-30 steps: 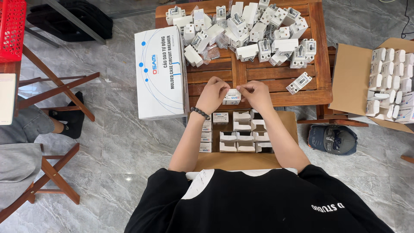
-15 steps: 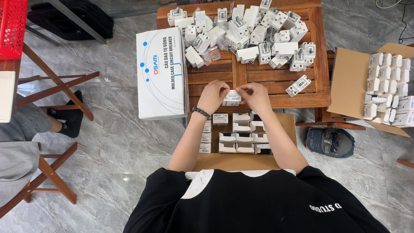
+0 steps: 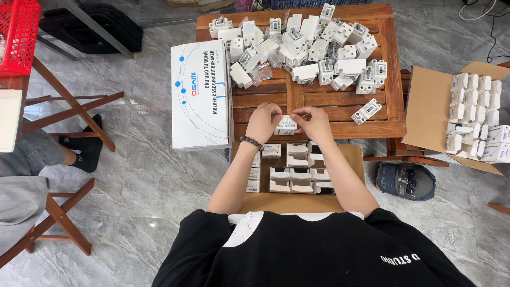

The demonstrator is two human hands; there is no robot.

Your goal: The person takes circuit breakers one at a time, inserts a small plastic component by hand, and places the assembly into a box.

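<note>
At the near edge of the slatted wooden table [image 3: 265,101], about midway along it, the left hand [image 3: 264,121] and the right hand [image 3: 313,121] meet over a small white carton [image 3: 286,125], each pinching one end of it with thumb and fingertips, the other fingers curled in; a dark bead bracelet [image 3: 251,142] sits on the left wrist. The carton is held just above the table edge and over the open cardboard box [image 3: 297,202] below, so a loose pinch could let it drop among the small cartons [image 3: 297,172] packed there and knock their rows askew, and squeezing its thin walls too hard could dent it or spring a flap. A heap of white circuit breakers [image 3: 313,50] fills the far half of the table; one lone breaker [image 3: 366,111] lies near the right edge, where a passing elbow could push it to the floor. Against the table's left edge lies a long white box [image 3: 201,101] with blue dots, thin curved lines and dark lettering along its top. To the right of the table a second cardboard box [image 3: 462,117] stands open, stacked with white units. A dark cap [image 3: 406,180] lies on the marble floor [image 3: 138,175], and a red crate [image 3: 18,34] shows at the far left.
</note>
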